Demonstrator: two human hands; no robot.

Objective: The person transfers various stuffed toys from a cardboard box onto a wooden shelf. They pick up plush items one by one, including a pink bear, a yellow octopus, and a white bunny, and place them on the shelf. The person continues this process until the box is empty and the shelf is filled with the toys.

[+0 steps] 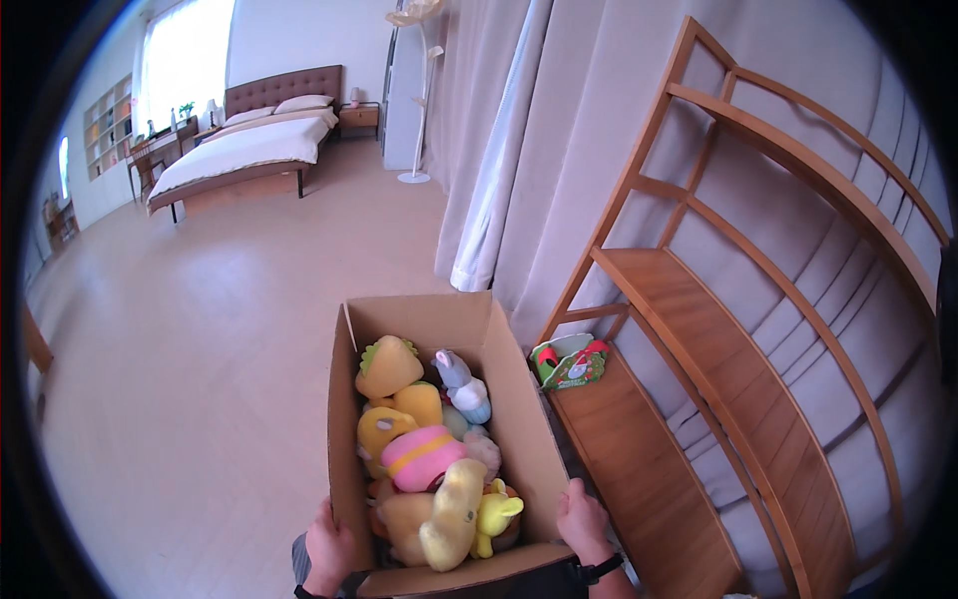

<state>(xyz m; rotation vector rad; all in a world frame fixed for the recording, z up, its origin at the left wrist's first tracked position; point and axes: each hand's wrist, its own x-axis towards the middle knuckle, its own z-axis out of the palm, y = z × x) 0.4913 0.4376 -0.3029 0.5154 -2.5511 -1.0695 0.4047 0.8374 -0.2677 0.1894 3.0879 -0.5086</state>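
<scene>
Box [424, 319] between both hands [330, 542] [582, 519] (open-topped)

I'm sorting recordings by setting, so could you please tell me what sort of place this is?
Probably a bedroom, judging by the bed, the bedside table and the long curtains.

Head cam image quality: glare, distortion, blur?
Head view: window blown out white; pale glare patches on the floor; wooden shelf unit bows toward the rim; corners black; plush toys in the cardboard box readable, no obvious motion blur.
</scene>
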